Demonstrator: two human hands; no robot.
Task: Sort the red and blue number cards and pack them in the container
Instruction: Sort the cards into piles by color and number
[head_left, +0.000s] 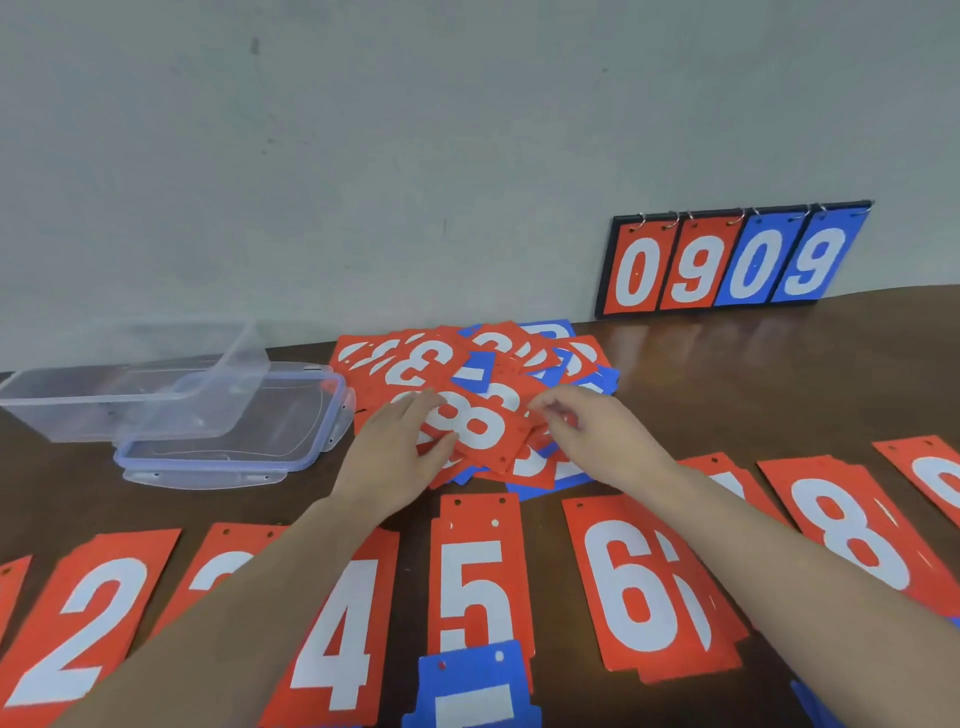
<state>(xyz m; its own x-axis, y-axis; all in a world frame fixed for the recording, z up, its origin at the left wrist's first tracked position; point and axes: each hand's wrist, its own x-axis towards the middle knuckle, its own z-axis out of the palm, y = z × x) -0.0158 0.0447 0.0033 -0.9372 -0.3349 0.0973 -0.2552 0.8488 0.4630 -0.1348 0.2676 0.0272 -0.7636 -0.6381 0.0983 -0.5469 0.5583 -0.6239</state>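
Both hands on the mixed pile: left hand (395, 447) and right hand (587, 431) pinch the red 8 card (475, 423) by its ends, fingers curled. Lift flat, then drop on the red 8 stack (852, 525); container (119, 400) waits left.

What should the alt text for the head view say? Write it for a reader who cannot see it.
Both hands, left hand and right hand, reach into a mixed pile of red and blue number cards, at a red 8 card. Sorted red cards line the brown table's near edge; an open clear container sits left, a flip scoreboard against the wall.
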